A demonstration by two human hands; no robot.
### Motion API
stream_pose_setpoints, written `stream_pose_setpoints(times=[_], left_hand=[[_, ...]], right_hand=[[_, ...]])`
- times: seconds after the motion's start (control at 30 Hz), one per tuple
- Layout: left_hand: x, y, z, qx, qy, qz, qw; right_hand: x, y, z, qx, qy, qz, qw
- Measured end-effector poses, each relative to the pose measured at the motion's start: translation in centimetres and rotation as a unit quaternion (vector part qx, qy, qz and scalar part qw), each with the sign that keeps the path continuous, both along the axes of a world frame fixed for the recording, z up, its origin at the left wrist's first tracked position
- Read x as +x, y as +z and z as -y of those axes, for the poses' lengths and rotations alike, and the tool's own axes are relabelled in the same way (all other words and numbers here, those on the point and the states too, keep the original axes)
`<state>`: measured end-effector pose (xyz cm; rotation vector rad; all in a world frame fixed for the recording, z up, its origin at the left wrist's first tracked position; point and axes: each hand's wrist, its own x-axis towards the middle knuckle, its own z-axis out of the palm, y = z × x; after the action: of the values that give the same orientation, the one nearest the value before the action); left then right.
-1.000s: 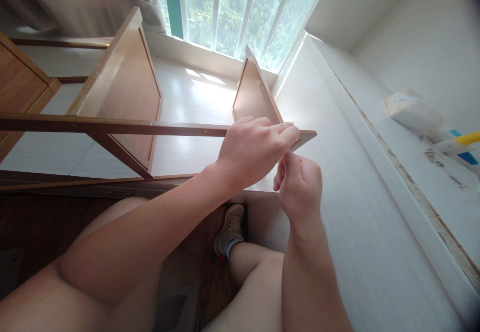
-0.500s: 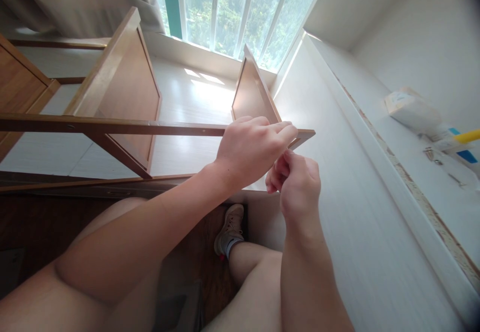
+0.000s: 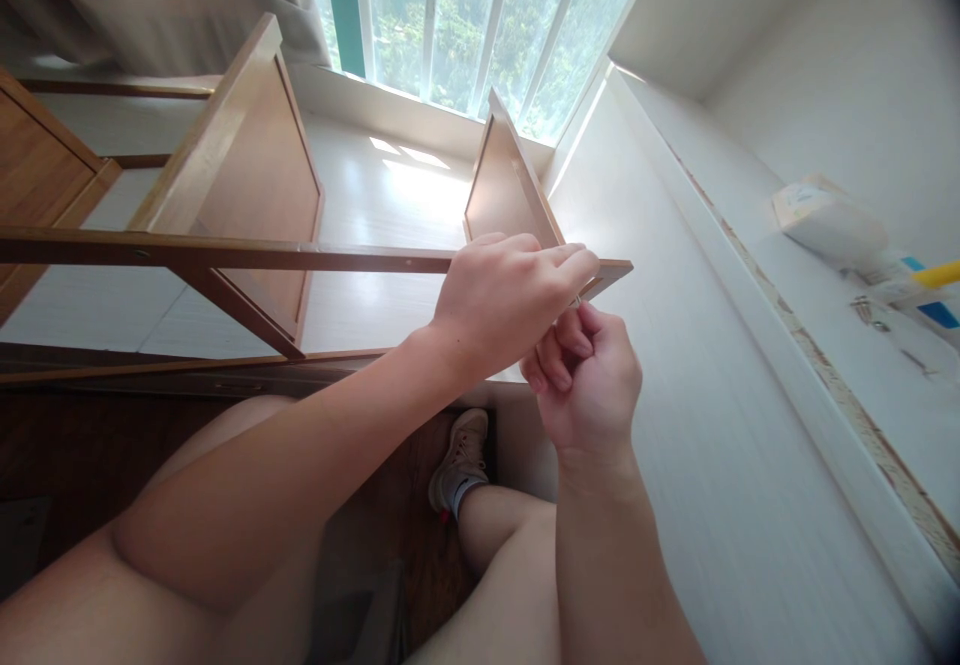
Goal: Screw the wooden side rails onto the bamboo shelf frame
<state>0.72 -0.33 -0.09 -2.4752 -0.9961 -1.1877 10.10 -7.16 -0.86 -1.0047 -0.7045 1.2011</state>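
A long wooden rail (image 3: pixel 300 257) runs across the view, joined to upright wooden panels of a frame. My left hand (image 3: pixel 510 300) is closed over the rail's right end, next to the right panel (image 3: pixel 506 185). Just below it my right hand (image 3: pixel 589 375) is curled in a fist under the rail end (image 3: pixel 611 272), fingers pinched on something small that I cannot make out. A larger wooden panel (image 3: pixel 255 165) stands to the left.
A white wall and ledge (image 3: pixel 750 275) run along the right, carrying a tissue pack (image 3: pixel 825 220), small metal hardware (image 3: pixel 870 313) and a yellow-handled tool (image 3: pixel 937 275). My legs and one shoe (image 3: pixel 461 460) rest on dark flooring (image 3: pixel 90 445). A window (image 3: pixel 465 15) lies ahead.
My right hand has twisted and its fingers have curled in under the rail end. My left hand and the frame have stayed put.
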Motion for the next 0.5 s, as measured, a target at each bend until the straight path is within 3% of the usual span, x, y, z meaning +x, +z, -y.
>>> stream_pose_setpoints(times=[0.17, 0.5], left_hand=[[0.02, -0.06, -0.03, 0.006, 0.005, 0.0, 1.0], [0.03, -0.33, -0.18, 0.002, 0.001, 0.007, 1.0]], right_hand=[[-0.16, -0.38, 0.13, 0.006, -0.068, 0.1, 0.993], [0.74, -0.59, -0.15, -0.008, -0.098, 0.241, 0.965]])
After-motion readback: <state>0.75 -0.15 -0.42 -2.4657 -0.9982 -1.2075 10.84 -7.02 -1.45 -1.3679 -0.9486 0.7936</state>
